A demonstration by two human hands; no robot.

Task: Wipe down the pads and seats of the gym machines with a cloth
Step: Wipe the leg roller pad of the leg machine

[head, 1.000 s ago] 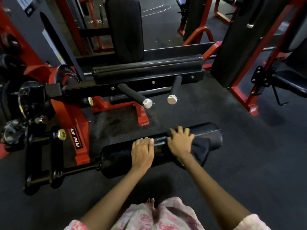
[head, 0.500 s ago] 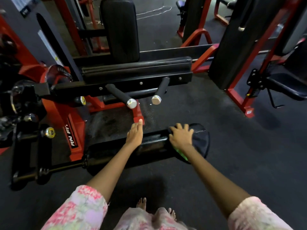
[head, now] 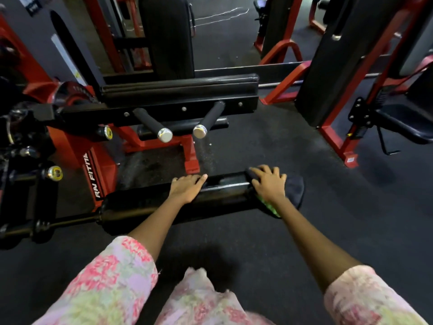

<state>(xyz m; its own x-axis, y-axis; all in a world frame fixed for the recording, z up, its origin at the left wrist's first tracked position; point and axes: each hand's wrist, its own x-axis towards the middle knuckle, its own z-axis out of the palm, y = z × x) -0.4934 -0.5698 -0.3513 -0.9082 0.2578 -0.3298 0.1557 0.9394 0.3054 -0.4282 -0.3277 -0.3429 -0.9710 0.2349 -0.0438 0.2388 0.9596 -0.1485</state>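
so I've got the right hand (head: 269, 184) flat on the dark cloth (head: 293, 188), fingers spread, pressing it onto the right end of the black roller pad (head: 225, 195) low by the floor, left hand (head: 186, 187) resting on the pad's middle, fingers straight and together, holding nothing
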